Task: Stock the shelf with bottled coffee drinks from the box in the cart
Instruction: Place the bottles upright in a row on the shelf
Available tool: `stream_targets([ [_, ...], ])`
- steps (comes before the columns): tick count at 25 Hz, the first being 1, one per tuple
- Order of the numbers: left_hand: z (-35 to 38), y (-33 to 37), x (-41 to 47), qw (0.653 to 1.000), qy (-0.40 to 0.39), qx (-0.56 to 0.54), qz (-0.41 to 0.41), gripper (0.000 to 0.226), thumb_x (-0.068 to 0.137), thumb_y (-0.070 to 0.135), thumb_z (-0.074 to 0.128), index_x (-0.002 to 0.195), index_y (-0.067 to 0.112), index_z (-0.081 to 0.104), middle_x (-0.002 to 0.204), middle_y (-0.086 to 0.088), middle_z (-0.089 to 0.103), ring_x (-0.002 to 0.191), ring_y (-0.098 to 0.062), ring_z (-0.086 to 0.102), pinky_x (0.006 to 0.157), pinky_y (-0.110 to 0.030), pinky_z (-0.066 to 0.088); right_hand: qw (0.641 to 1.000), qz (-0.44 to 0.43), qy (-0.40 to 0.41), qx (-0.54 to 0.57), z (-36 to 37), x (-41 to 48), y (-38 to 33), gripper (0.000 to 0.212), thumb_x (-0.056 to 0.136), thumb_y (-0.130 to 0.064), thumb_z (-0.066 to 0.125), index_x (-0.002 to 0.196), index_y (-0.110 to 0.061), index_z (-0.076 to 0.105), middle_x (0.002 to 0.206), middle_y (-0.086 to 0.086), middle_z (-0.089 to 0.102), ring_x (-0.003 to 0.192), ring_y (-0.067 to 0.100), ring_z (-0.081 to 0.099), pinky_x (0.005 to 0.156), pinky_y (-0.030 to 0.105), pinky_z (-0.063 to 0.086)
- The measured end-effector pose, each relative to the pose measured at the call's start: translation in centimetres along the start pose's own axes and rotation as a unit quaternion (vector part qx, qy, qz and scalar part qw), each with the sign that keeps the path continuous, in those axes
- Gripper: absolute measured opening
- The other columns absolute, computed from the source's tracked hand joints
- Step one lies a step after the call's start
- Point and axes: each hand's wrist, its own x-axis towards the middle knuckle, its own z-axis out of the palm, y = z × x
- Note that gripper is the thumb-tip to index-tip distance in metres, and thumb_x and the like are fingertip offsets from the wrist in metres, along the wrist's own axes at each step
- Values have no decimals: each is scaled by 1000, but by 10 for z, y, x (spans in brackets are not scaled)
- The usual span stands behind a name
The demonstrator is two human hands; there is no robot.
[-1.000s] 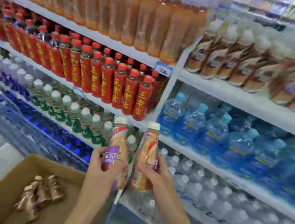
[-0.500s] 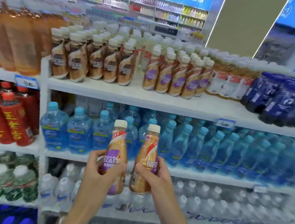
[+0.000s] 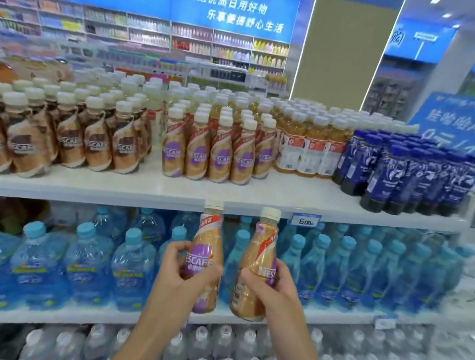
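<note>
My left hand (image 3: pixel 178 276) grips a tan coffee bottle with a purple label and cream cap (image 3: pixel 208 241), held upright. Close beside it, my right hand (image 3: pixel 273 287) grips a second coffee bottle of the same kind (image 3: pixel 259 259), tilted slightly right. Both bottles hang in front of the blue water bottles, just below the white top shelf (image 3: pixel 229 190). On that shelf stands a row of matching purple-label coffee bottles (image 3: pixel 219 151), with brown-label coffee bottles (image 3: pixel 57 135) to their left. The box and cart are out of view.
Orange-label drinks (image 3: pixel 308 146) and dark blue bottles (image 3: pixel 402 175) fill the top shelf's right side. Blue-capped water bottles (image 3: pixel 73 261) crowd the middle shelf, clear water bottles (image 3: pixel 210 354) the one below. A price tag (image 3: pixel 306 221) sits on the shelf edge. A blue sign (image 3: pixel 469 132) stands at the right.
My view has swung up and right from the cart box and red bottles to the coffee shelf. Both hands have kept their bottles and lifted them toward the top shelf.
</note>
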Motion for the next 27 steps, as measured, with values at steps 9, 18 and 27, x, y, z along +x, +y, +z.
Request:
stream_targets([
  [9, 26, 24, 108, 997, -30, 25, 66, 71, 57, 59, 84, 117, 43, 49, 101, 22, 71, 92, -5, 72, 79, -38, 61, 998, -43, 36, -22, -6, 100, -29, 48, 82, -22, 82, 124, -30, 59, 102, -8, 77, 88, 7, 75, 59, 17, 56],
  [18, 46, 34, 197, 986, 13, 91, 142, 73, 75, 52, 83, 133, 38, 42, 118, 21, 65, 103, 5, 65, 88, -23, 54, 985, -146, -5, -90, -2, 212, -75, 62, 80, -24, 85, 127, -34, 46, 114, -18, 69, 102, -6, 66, 85, 19, 56],
  [27, 50, 16, 203, 977, 52, 122, 169, 70, 78, 52, 80, 135, 51, 40, 119, 37, 60, 111, 12, 60, 87, -5, 49, 975, -160, -57, -141, -13, 238, -57, 77, 79, -25, 87, 132, -38, 33, 130, -20, 53, 108, -17, 57, 84, 7, 51],
])
